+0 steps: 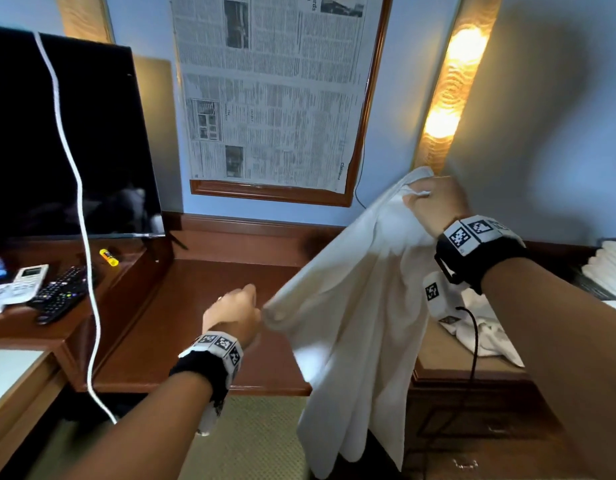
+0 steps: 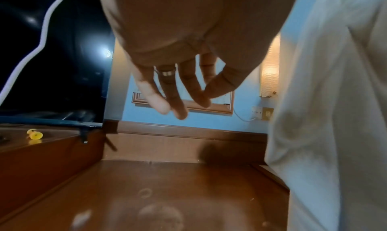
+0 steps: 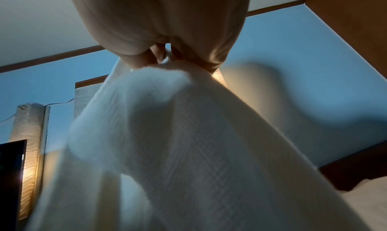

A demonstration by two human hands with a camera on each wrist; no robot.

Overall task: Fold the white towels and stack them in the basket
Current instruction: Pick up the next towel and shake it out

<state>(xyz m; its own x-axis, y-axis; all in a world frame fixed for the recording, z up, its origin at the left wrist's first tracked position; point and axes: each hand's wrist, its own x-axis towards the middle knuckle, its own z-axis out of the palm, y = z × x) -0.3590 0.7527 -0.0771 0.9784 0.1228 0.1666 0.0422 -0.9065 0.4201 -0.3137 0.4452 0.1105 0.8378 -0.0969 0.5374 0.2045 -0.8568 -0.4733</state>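
White towel (image 1: 355,306) hangs unfolded above the wooden desk (image 1: 209,306), right hand (image 1: 434,202) pinching its top corner; left hand (image 1: 234,310) at its lower edge, fingers straight and loose, no grip evident. More crumpled towels (image 1: 483,334) right of desk. Folding barely begun; basket unseen.

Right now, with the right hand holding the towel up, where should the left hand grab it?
Probably the free upper corner of the towel, pinched from the left. The right hand grips the other corner high, so the top edge slopes down to this one, jutting toward the open left hand; the rest hangs in loose folds.
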